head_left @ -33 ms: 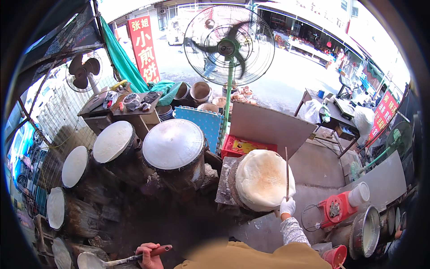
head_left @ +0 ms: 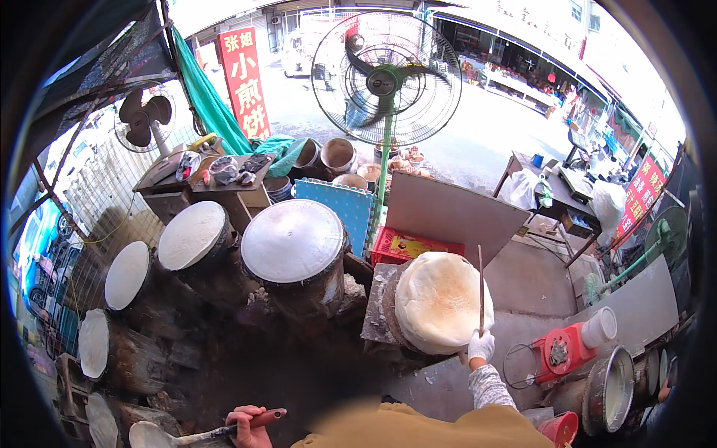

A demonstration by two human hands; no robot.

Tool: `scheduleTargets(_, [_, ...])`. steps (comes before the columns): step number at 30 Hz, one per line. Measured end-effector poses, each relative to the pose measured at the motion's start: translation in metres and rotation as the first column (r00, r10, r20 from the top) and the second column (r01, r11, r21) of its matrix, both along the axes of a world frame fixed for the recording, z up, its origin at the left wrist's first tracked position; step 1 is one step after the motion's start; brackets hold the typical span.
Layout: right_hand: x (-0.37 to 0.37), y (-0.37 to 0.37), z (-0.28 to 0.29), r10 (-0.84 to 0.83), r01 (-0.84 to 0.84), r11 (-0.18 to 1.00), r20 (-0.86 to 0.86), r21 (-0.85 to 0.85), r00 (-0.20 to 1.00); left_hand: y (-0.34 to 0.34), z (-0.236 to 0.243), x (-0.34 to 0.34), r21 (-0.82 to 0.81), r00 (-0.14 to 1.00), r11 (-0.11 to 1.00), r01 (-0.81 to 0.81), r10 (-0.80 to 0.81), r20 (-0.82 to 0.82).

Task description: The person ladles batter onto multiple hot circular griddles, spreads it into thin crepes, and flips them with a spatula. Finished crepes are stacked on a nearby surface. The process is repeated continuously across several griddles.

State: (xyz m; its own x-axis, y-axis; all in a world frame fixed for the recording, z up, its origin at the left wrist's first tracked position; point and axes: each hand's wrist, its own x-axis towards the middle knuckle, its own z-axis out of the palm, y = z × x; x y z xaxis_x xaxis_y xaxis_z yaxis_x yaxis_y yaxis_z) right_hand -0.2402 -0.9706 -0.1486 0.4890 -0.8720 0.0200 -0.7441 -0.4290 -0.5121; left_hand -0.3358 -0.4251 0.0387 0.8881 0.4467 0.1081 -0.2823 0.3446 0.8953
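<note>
My right hand [head_left: 482, 346] grips a stick [head_left: 481, 290], long axis near-to-far | bread [head_left: 442, 302] lies far-left of that hand, the nearer one | my left hand [head_left: 247, 426] holds a ladle [head_left: 155, 436]

Open-fronted street-food stall. A curving row of dark drums topped by pale round surfaces [head_left: 192, 237], apparently griddles, marks the cooking area; beside them, a thick pale round of flatbread [head_left: 441, 299], browned on top, identifies the product. A green pedestal fan [head_left: 382, 81] faces the cooking place. Trade is indicated by an upright red banner [head_left: 245, 84] with large characters and by a dark side table [head_left: 502, 178] bearing bags and utensils. A dark awning [head_left: 67, 63] and teal sheeting [head_left: 213, 104] bound the left side; beyond lie a sunlit street [head_left: 470, 160] and a shopfront [head_left: 515, 67].
</note>
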Motion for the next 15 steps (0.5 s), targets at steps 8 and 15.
scheduleTargets(8, [0.061,0.196,0.015,0.658,-0.721,0.681,0.326,0.128,0.679,0.058,-0.031,-0.079,-0.181,0.945,0.93,-0.321,0.327,0.004])
scheduleTargets(15, [0.01,0.449,0.074,0.845,-0.732,-0.295,0.525,0.614,0.099,0.066,-0.041,-0.185,-0.348,0.726,0.673,-0.653,0.687,-0.034])
